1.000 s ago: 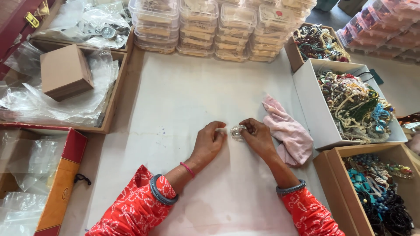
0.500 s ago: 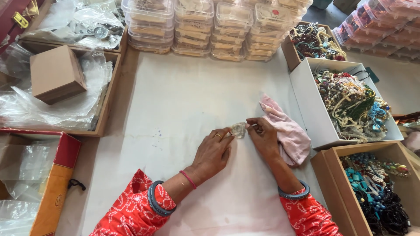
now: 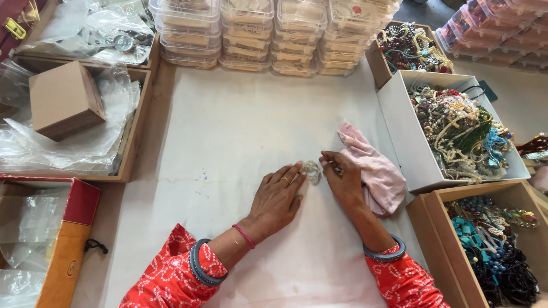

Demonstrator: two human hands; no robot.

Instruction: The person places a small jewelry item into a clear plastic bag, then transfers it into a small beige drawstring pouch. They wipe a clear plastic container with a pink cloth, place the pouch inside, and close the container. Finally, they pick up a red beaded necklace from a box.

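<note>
Small clear packet between hands, white box of bead necklaces

- You have open white tabletop ahead and left of both hands.
- Pink cloth and white bead box block your right.
- Stacked clear containers wall the far edge.

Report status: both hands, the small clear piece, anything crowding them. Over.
Left hand flat on the table, fingertips at the small clear piece. Right hand pinching it. Pink cloth against the right hand.
</note>
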